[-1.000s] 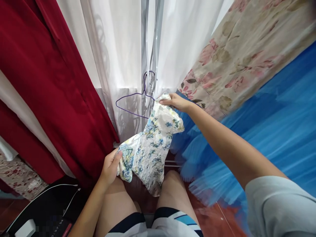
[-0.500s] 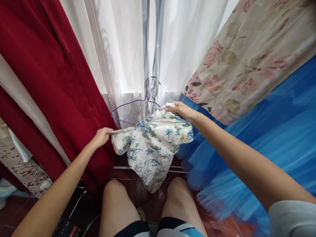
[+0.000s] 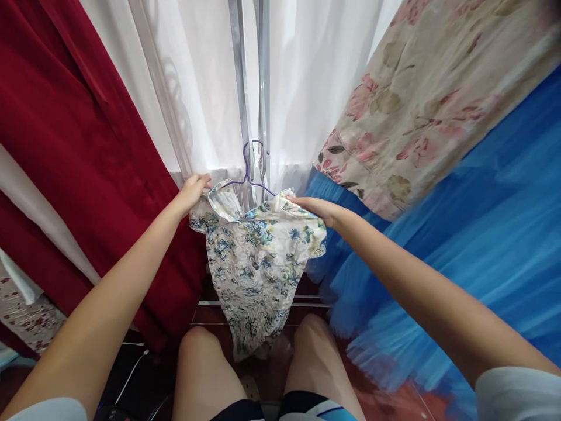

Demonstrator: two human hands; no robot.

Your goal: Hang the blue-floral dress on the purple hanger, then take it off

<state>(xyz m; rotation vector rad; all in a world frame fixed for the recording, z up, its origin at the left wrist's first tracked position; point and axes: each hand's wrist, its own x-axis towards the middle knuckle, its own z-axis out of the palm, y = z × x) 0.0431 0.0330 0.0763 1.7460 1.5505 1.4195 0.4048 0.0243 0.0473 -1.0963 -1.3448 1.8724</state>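
A short-sleeved blouse (image 3: 258,257), white with a blue and yellow floral print, hangs in front of me on a purple hanger (image 3: 248,166). The hanger's hook is up by some grey straps, and its arms pass into the neck opening. My left hand (image 3: 194,192) grips the blouse at its left shoulder, fingers closed on the cloth. On the other side my right hand (image 3: 313,207) pinches the right shoulder near the collar edge. The hanger's ends are hidden inside the cloth.
Dark red cloth (image 3: 127,158) hangs at left and a white curtain (image 3: 201,88) behind. To the right are a beige floral garment (image 3: 385,111) and blue tulle (image 3: 421,280). A metal rail (image 3: 307,301) runs low over the tiled floor. A white cable (image 3: 131,377) lies lower left.
My left hand has moved up and slightly right, lifting the left shoulder over the hanger's left arm. The blouse now hangs straighter and wider. My right hand has shifted slightly left and down.
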